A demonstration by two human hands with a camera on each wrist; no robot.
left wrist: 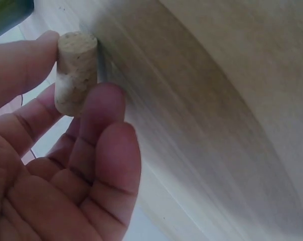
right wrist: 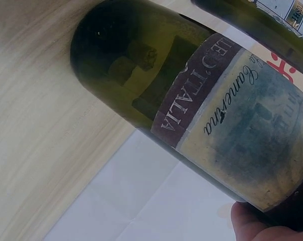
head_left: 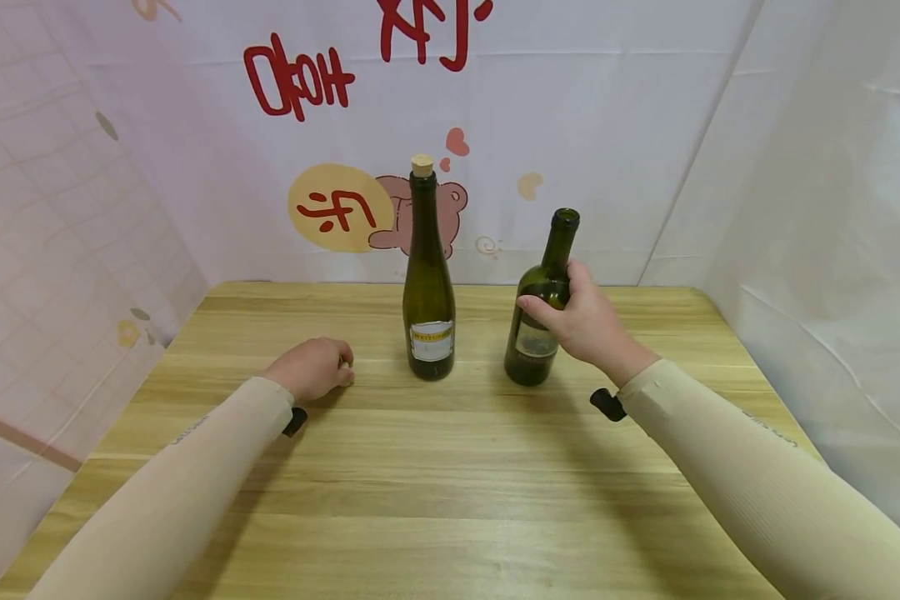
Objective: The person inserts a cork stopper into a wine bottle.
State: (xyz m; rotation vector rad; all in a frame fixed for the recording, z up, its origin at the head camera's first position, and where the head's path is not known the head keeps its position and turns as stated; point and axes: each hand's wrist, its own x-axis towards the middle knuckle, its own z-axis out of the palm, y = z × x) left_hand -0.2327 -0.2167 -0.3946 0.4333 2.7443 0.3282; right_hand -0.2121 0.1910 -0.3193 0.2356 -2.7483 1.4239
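My left hand [head_left: 311, 368] pinches a short cork [left wrist: 75, 75] between thumb and fingers, low over the left part of the table. With my right hand [head_left: 592, 321] I grip an uncorked dark green wine bottle [head_left: 523, 350] around its shoulder, thumb in front. Its label [right wrist: 242, 120] reads "D'ITALIA" in the right wrist view, where only part of my hand shows. Between the two hands stands a taller, slimmer green bottle [head_left: 429, 292], upright with a white label and a cork stopper [head_left: 422, 165] in its mouth.
A light wood-grain table [head_left: 390, 500] carries both bottles. Behind it hangs a white printed cloth [head_left: 585, 108] with red characters and a pink bear, and more cloth hangs at both sides. Dark wrist-worn pieces sit by both sleeves.
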